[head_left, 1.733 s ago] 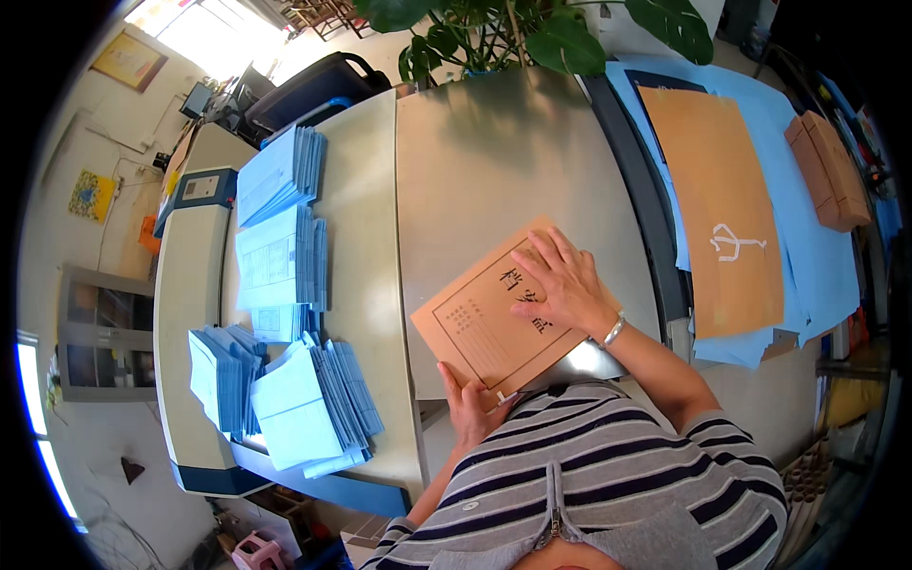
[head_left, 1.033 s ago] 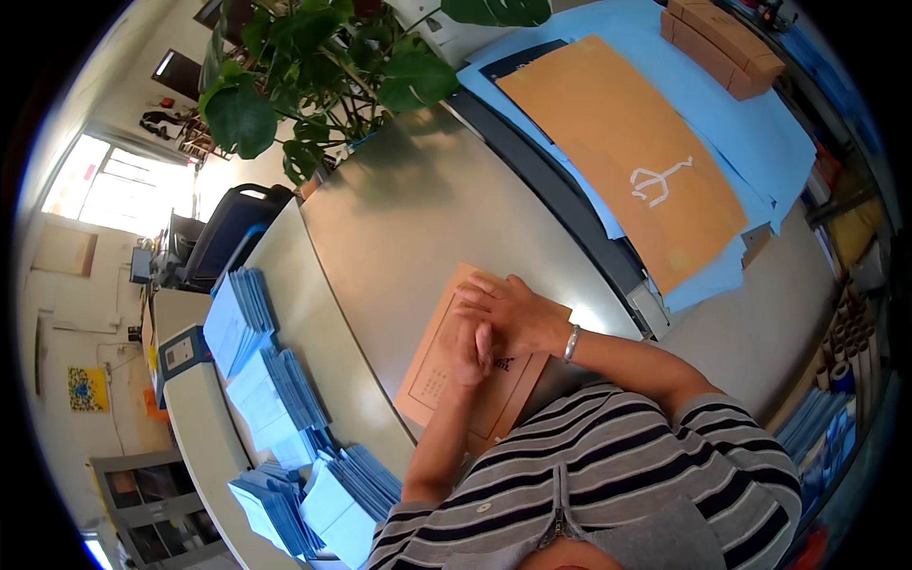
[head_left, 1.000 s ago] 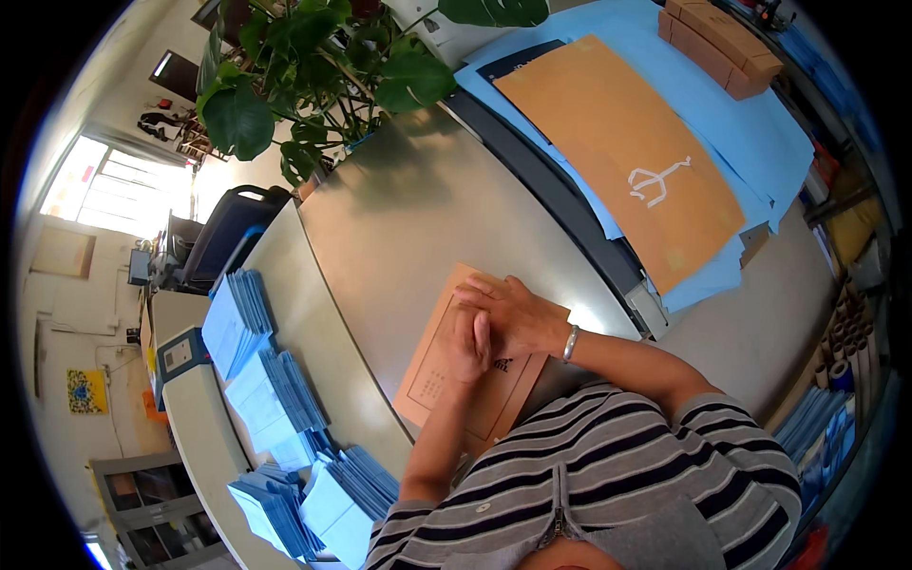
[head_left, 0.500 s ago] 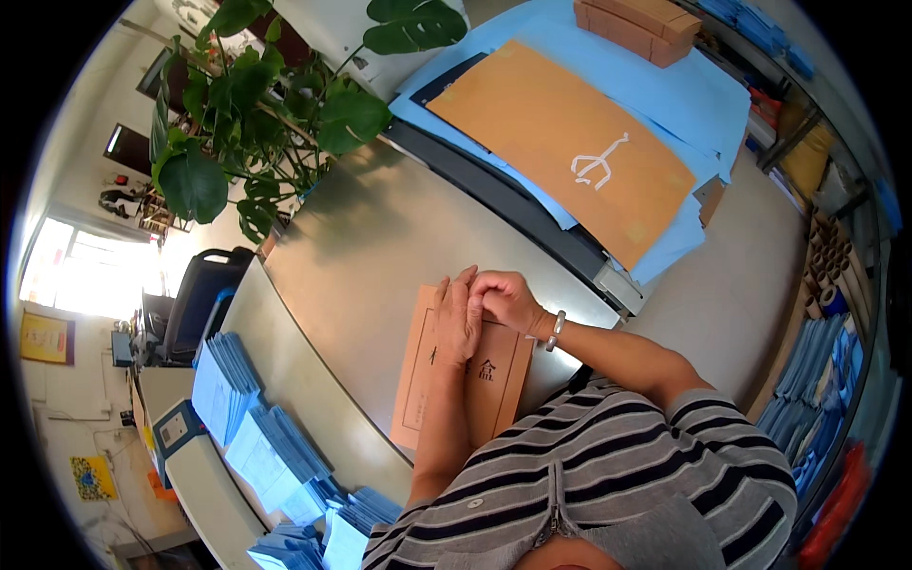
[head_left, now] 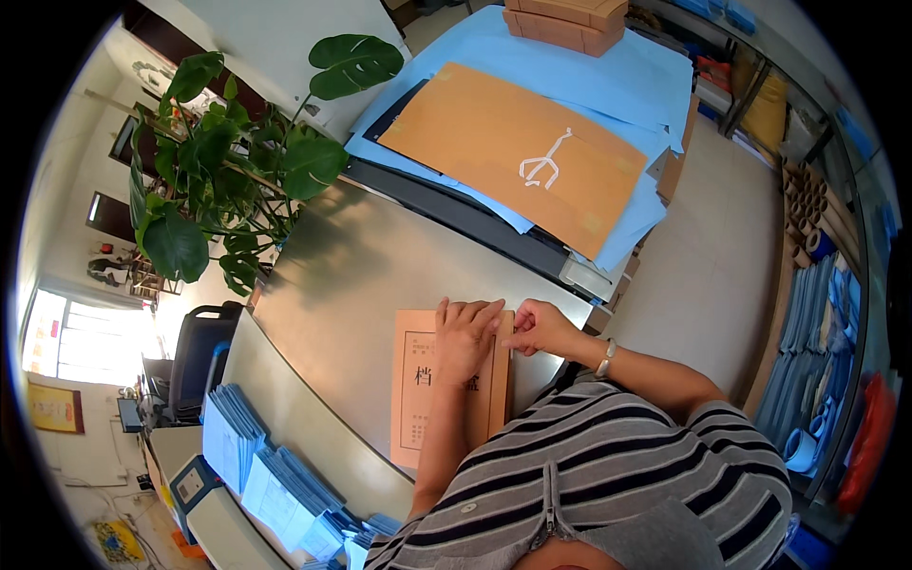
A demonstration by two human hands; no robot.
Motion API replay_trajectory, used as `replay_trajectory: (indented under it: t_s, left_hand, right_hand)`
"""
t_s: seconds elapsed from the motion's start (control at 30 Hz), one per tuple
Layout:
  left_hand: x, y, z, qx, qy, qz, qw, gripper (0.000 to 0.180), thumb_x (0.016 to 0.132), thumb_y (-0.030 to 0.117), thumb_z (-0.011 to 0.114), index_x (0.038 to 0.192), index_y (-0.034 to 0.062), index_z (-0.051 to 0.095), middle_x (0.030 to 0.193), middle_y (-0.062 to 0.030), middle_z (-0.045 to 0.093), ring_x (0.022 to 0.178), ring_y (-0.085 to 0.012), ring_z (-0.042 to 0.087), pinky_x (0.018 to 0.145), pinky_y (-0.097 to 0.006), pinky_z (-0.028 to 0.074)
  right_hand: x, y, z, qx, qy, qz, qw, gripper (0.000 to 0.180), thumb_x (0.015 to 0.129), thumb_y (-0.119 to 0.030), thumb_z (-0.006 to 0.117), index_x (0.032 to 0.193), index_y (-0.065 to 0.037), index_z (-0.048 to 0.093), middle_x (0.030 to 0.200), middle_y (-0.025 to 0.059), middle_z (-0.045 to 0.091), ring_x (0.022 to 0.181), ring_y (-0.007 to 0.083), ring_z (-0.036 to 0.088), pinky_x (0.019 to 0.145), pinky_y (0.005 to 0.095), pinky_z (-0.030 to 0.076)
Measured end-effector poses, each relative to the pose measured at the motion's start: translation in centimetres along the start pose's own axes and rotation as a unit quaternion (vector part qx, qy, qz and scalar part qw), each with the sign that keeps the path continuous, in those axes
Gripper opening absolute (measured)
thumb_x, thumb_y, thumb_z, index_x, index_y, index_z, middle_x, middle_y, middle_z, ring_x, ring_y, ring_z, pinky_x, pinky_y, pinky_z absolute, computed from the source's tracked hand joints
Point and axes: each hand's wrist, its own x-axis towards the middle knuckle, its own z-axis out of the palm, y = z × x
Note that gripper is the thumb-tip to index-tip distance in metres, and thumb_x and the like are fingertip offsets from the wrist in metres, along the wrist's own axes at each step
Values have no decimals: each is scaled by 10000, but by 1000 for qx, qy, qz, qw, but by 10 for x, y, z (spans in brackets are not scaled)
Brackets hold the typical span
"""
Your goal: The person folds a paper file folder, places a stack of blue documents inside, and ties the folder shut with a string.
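Observation:
A flat brown cardboard file box (head_left: 413, 389) with a printed border and dark lettering lies on the metal tabletop, close to my body. Across its top lies my left hand (head_left: 464, 340), fingers stretched toward the far edge and thumb near the right side. My right hand (head_left: 543, 330) is closed in a pinch at the box's far right corner, thumb and forefinger against the edge. The left forearm covers part of the box's face. A pale bracelet (head_left: 606, 358) circles my right wrist.
Ahead, a brown board (head_left: 513, 152) rests on blue sheets (head_left: 632, 104), with brown boxes (head_left: 565, 27) behind. A leafy plant (head_left: 204, 157) stands at the left. Stacked blue folders (head_left: 233, 432) line the lower left. Shelves at the right hold cardboard tubes (head_left: 798, 204).
The view has shifted, and the box appears straighter. My right hand has moved away from the left hand to the box's right edge, where it pinches. The left hand still rests on top.

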Motion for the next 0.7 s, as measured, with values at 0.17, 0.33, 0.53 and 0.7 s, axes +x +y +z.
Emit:
replay_trajectory:
  t_s: [0.17, 0.33, 0.53, 0.7]
  left_hand:
    - [2, 5, -4, -37, -9, 1, 999, 375, 860, 276, 709, 1223, 179, 700, 1106, -34, 695, 1073, -239, 581, 1113, -519, 298]
    - [6, 14, -23, -63, -86, 7, 994, 668, 691, 334, 795, 1314, 166, 623, 1230, -47, 642, 1169, -266, 535, 1166, -545, 208]
    - [4, 34, -16, -12, -115, -30, 993, 836, 556, 306, 803, 1337, 145, 554, 1310, -72, 574, 1257, -307, 462, 1208, -562, 125]
    - [4, 36, -7, -36, -101, -39, 993, 806, 536, 257, 786, 1293, 94, 564, 1253, -96, 596, 1244, -316, 468, 1194, -567, 144]
  right_hand:
    - [-1, -3, 7, 3, 14, 8, 1000, 311, 786, -77, 808, 871, -26, 514, 738, 78, 638, 566, 139, 619, 493, 267, 531]
    - [7, -1, -2, 29, -12, 50, 998, 241, 753, -10, 781, 850, -19, 561, 712, 71, 635, 539, 133, 601, 467, 266, 502]
    - [9, -11, -14, -94, -53, 38, 993, 117, 720, -9, 735, 747, 5, 622, 614, 48, 596, 502, 116, 560, 439, 269, 457]
    - [6, -20, -21, -163, -94, 14, 982, 84, 775, -60, 702, 770, 2, 645, 620, 31, 599, 499, 114, 558, 446, 275, 452]
